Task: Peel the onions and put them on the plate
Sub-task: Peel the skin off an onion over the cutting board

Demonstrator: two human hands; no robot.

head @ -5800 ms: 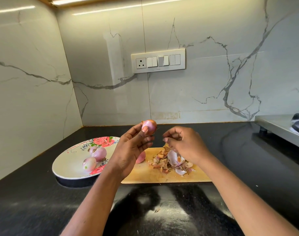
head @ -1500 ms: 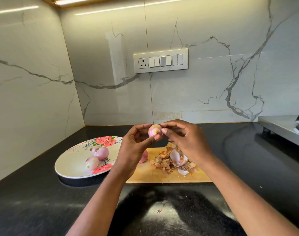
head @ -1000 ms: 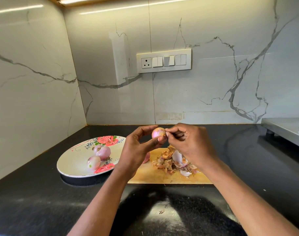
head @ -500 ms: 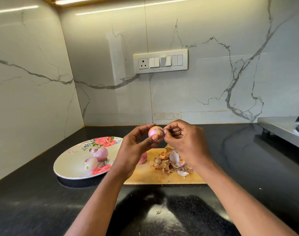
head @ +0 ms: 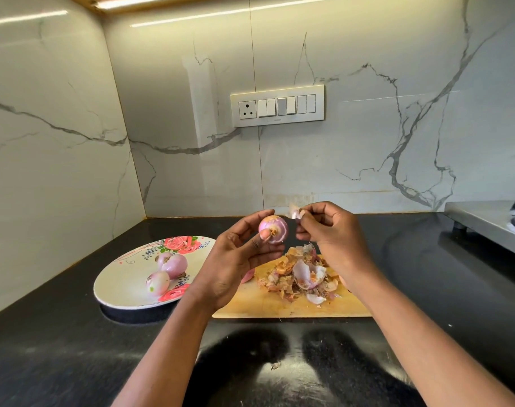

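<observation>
My left hand (head: 235,259) grips the onion (head: 273,229), root end toward me; right fingers (head: 301,214), just beside it, pinch a peel scrap (head: 293,212).

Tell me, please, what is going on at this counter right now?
A person is peeling onions by hand. The left hand holds an onion up, and the right hand pinches a strip of skin just beside it. Two peeled onions lie on the plate; peelings are heaped on the board.
</observation>
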